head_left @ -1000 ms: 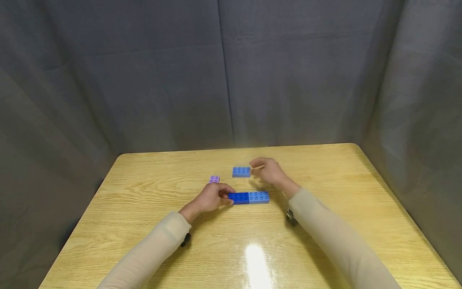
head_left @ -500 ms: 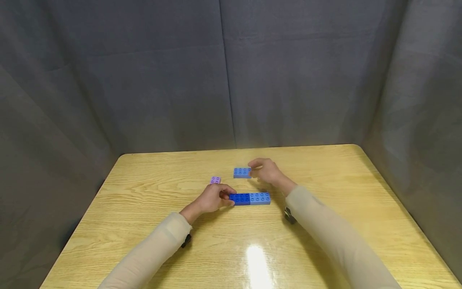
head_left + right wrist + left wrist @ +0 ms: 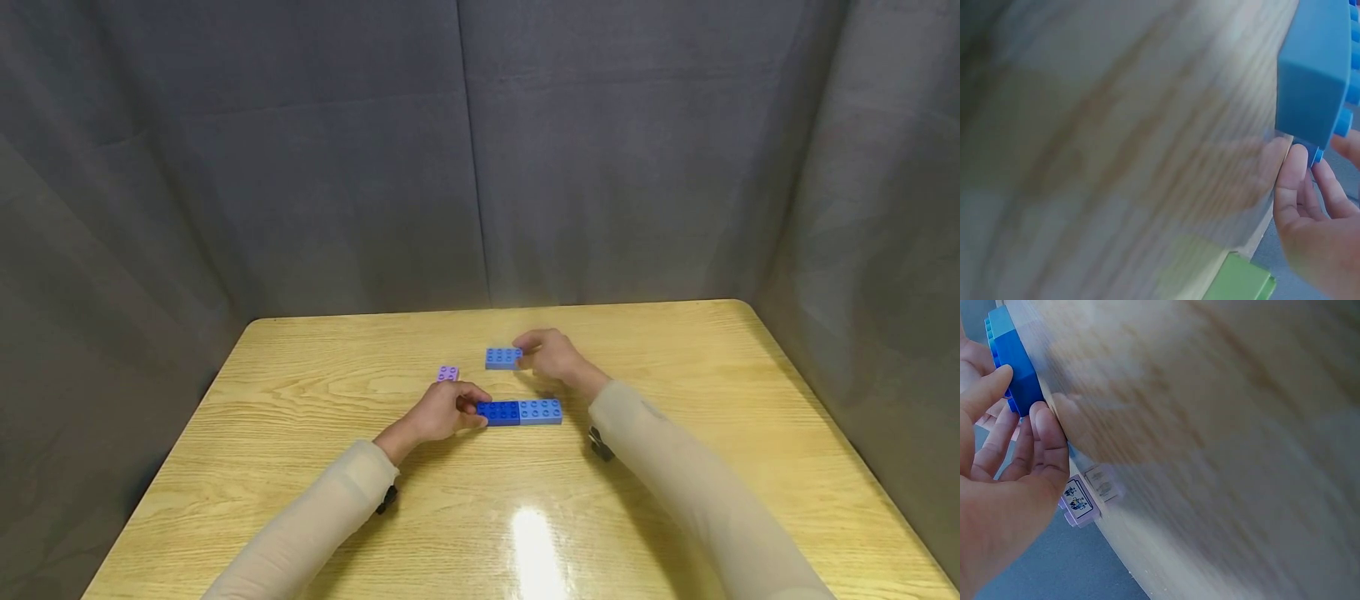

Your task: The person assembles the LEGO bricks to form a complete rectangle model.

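In the head view my left hand (image 3: pixel 438 411) pinches the left end of a dark blue toy building brick (image 3: pixel 498 412). Thumb and fingers lie on either side of it in the left wrist view. End to end with it on the right is a light blue brick (image 3: pixel 540 411). Farther back, my right hand (image 3: pixel 557 356) grips the right end of another blue brick (image 3: pixel 502 358), which lies flat. In the right wrist view the nearer light blue brick (image 3: pixel 1313 75) partly covers that grip. A small purple brick (image 3: pixel 447 373) sits just behind my left hand.
A green brick (image 3: pixel 1238 281) stands at the bottom of the right wrist view; the right hand hides it in the head view. The wooden table (image 3: pixel 300 375) ends at a back edge before grey curtains (image 3: pixel 337 208).
My right hand has moved slightly left, from beside the far blue brick onto its right end. My left hand stays on the dark blue brick.
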`<control>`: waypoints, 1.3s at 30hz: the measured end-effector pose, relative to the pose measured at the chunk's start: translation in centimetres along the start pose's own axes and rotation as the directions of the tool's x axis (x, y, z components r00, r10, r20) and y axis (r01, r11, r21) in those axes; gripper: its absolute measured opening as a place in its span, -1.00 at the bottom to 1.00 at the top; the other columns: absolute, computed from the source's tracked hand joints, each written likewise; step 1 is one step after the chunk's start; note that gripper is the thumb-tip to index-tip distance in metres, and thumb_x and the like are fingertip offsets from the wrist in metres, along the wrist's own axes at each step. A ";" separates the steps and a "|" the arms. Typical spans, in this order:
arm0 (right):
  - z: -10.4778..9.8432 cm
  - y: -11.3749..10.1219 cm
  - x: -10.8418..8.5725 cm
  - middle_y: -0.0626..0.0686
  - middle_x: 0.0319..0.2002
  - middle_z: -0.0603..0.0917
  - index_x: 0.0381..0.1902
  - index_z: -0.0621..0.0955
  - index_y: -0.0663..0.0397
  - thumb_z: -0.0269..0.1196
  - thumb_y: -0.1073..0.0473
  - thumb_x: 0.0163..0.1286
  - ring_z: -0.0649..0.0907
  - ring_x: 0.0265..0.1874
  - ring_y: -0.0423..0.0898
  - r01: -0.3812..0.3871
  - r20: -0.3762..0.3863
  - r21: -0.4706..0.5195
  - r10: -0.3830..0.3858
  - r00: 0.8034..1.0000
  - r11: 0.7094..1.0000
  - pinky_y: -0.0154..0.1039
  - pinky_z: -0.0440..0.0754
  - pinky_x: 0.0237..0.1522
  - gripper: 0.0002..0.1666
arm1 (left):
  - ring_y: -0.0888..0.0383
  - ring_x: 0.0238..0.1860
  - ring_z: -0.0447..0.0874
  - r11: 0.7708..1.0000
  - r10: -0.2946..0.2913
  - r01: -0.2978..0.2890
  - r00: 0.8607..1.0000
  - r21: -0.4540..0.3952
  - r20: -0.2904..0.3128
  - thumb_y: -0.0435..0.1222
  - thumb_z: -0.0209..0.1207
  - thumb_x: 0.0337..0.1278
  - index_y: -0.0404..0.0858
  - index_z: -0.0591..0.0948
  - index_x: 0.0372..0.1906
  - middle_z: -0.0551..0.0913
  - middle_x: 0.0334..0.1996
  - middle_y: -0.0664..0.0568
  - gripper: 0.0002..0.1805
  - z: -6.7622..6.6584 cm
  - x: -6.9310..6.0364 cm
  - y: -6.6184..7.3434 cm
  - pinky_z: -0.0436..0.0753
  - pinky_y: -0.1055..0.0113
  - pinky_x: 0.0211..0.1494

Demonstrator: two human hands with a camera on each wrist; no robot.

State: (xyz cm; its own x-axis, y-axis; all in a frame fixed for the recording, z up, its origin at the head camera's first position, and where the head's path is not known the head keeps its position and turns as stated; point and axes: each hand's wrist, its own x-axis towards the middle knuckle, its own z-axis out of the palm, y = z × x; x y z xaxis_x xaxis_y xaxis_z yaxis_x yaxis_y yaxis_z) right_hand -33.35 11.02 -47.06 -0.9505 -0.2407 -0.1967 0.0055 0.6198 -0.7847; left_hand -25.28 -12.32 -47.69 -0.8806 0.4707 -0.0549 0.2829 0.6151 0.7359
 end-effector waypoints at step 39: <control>-1.2 0.1 -1.0 0.10 0.11 0.68 0.07 0.68 -0.04 0.36 0.23 0.30 0.66 0.07 0.06 0.024 0.015 -0.047 -0.024 1.000 0.999 -0.08 0.65 0.06 -0.64 | 0.25 -0.28 0.58 1.000 0.002 -0.002 1.000 0.001 -0.016 -0.36 0.40 0.11 -0.21 0.72 -0.02 0.72 -0.20 -0.01 -0.71 0.2 0.3 0.2 0.59 0.46 -0.22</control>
State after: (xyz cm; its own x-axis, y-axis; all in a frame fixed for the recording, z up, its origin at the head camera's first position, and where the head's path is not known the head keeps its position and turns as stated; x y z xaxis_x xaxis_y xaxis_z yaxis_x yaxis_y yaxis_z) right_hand -32.77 12.23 -46.20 -0.9454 -0.2668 -0.1872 -0.0322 0.6482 -0.7608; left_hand -25.45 -11.93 -47.67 -0.8861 0.4614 -0.0429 0.2845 0.6148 0.7356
